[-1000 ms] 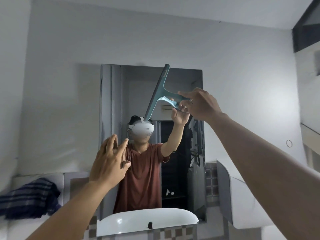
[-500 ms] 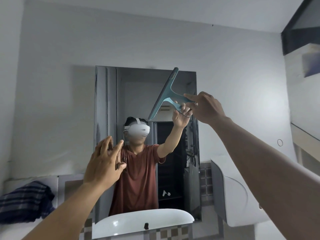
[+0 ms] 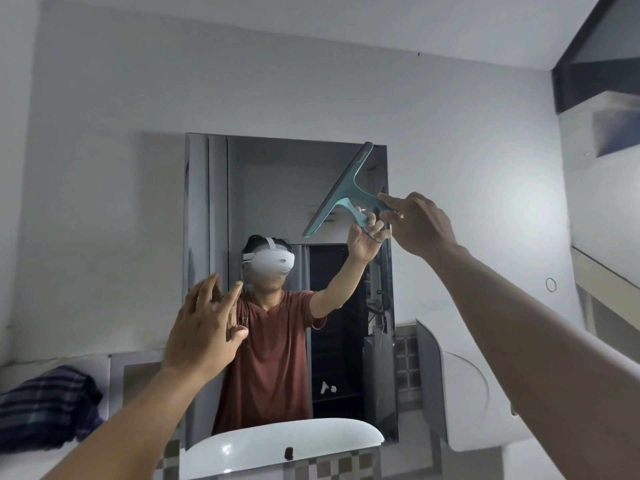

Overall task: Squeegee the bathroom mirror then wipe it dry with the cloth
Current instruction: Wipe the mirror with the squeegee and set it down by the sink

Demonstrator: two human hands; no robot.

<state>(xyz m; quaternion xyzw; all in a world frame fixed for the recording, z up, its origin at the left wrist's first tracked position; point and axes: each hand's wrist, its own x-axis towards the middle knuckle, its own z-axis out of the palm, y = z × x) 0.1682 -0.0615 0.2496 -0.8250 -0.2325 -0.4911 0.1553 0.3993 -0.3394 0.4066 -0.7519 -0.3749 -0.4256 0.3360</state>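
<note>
A rectangular mirror (image 3: 214,209) hangs on the white wall ahead, showing a person's reflection. My right hand (image 3: 420,225) grips the handle of a teal squeegee (image 3: 341,190) at the mirror's upper right; its blade lies tilted against the glass, top end near the top right corner. My left hand (image 3: 204,327) floats near the mirror's lower left with fingers spread, holding nothing. A dark blue plaid cloth (image 3: 45,407) lies bunched on the ledge at the far left.
A white basin (image 3: 242,448) sits below the mirror above checked tiles. A white rounded fixture (image 3: 460,386) sticks out from the wall at the right, close under my right forearm. A dark beam (image 3: 588,46) crosses the upper right corner.
The squeegee has slid rightward along the top of the mirror, from near its middle toward the upper right corner. My left hand stays open near the lower left.
</note>
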